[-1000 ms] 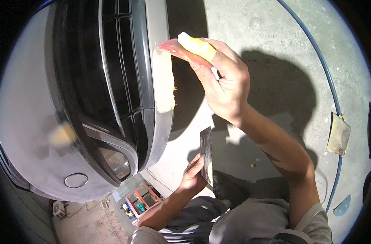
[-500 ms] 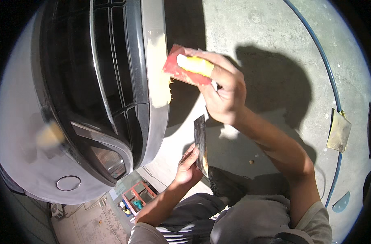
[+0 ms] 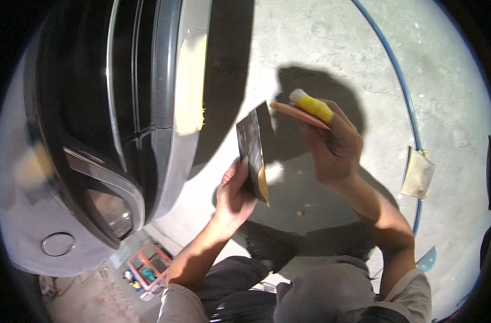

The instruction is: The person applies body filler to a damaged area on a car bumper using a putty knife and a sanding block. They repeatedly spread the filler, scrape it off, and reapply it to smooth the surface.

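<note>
Filling the whole left side of your view is the car's front bumper point(image 3: 57, 161), grey with a black grille, a headlight low down and a pale patch of filler point(image 3: 190, 81) running along its edge. Past it lies the sunlit concrete floor point(image 3: 310, 37), where your own shadow falls behind your hands. A blue hose point(image 3: 402, 86) curves across the floor on your right, with a pale sheet of abrasive paper point(image 3: 418, 173) lying against it, well apart from your hands. Low on your left, beneath the bumper, sits a small red tray point(image 3: 147, 265) of mixed bits. Your left hand point(image 3: 233, 192) holds a dark mixing board point(image 3: 253, 151) upright and edge-on, its fingers curled round the lower edge, with a smear of tan filler near the bottom. Your right hand point(image 3: 334, 148) is just beside it, fingers pressed together round a thin reddish spreader point(image 3: 296, 113) and a yellow-banded tube point(image 3: 311, 105) that lies on top of it. The spreader's edge points at the board's top and stands near it; you cannot tell whether they touch. Nothing stands between your hands and the bumper.
</note>
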{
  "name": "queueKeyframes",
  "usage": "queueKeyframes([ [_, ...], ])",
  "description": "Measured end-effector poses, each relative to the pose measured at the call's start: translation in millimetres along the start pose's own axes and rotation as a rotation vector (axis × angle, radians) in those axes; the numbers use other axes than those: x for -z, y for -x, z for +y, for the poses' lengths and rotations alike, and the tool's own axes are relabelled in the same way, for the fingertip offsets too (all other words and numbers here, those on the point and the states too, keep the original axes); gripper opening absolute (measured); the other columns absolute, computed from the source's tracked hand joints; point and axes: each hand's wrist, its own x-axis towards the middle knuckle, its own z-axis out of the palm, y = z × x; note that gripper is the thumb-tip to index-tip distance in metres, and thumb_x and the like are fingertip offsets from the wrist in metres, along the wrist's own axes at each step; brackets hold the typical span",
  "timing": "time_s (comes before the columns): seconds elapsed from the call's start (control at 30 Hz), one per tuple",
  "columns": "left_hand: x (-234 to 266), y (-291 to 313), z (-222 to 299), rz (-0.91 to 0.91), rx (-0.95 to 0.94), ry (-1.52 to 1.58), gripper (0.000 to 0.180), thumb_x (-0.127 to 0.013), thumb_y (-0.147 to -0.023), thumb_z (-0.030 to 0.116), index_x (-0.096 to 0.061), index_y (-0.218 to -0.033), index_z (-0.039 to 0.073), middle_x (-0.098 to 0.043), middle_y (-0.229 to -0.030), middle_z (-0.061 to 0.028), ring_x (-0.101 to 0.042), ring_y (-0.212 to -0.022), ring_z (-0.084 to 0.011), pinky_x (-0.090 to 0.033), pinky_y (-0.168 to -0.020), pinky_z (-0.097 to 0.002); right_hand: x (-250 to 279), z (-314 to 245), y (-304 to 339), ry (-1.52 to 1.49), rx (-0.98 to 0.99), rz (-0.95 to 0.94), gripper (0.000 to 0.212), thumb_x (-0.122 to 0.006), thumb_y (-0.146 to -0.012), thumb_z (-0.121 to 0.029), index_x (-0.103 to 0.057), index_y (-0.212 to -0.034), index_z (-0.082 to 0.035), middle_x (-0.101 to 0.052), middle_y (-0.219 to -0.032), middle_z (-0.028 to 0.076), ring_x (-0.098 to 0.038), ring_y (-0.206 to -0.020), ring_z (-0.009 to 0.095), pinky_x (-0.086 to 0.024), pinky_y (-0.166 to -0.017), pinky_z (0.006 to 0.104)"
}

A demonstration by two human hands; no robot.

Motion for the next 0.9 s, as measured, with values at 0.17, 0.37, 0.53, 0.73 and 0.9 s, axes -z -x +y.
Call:
queueKeyframes([
  [0.17, -52, -32, -20, -0.391, -0.15, 0.018, 0.032, -0.046, -0.113, 0.024, -0.056, -0.136, 0.004, -0.067, -0.123, -0.0088, -0.068, -0.106, -0.0136, -0.056, -0.091, -0.0293, 48, -35, 21, 0.056, -0.006, -0.146, 0.03, -0.062, -0.1, 0.001, -0.065, -0.129, 0.009, -0.068, -0.121, 0.021, -0.072, -0.108, 0.026, -0.056, -0.09, 0.0324],
  [0.37, -53, -34, -24, -0.464, -0.206, 0.082, 0.031, -0.046, -0.113, 0.021, -0.058, -0.135, 0.002, -0.069, -0.122, -0.0095, -0.067, -0.112, -0.0154, -0.053, -0.098, -0.0314, 68, -48, 37, 0.279, 0.009, -0.244, 0.026, -0.068, -0.094, 0.003, -0.068, -0.119, 0.01, -0.071, -0.112, 0.024, -0.074, -0.099, 0.031, -0.058, -0.085, 0.0343],
  [0.53, -55, -28, -29, -0.455, -0.204, -0.012, 0.034, -0.049, -0.112, 0.022, -0.058, -0.138, 0.002, -0.069, -0.127, -0.0101, -0.066, -0.116, -0.0182, -0.052, -0.102, -0.0352, 69, -58, 33, 0.287, 0.011, -0.11, 0.024, -0.07, -0.09, 0.005, -0.072, -0.114, 0.008, -0.072, -0.106, 0.022, -0.076, -0.09, 0.028, -0.061, -0.074, 0.0332],
  [0.73, -58, -35, -26, -0.444, -0.359, -0.11, 0.034, -0.051, -0.111, 0.022, -0.056, -0.136, 0.0, -0.069, -0.127, -0.0119, -0.065, -0.118, -0.0186, -0.051, -0.103, -0.0346, 68, -74, 60, 0.248, -0.149, -0.143, 0.025, -0.069, -0.094, 0.001, -0.071, -0.118, 0.009, -0.072, -0.101, 0.02, -0.074, -0.084, 0.025, -0.058, -0.071, 0.0315],
  [0.9, -62, -36, -35, -0.364, -0.514, -0.156, 0.029, -0.056, -0.111, 0.019, -0.056, -0.131, -0.002, -0.071, -0.118, -0.0095, -0.066, -0.106, -0.0114, -0.05, -0.093, -0.0268, 72, -69, 70, 0.153, -0.295, -0.115, 0.023, -0.066, -0.098, -0.001, -0.069, -0.118, 0.009, -0.07, -0.099, 0.015, -0.071, -0.084, 0.019, -0.055, -0.07, 0.0277],
])
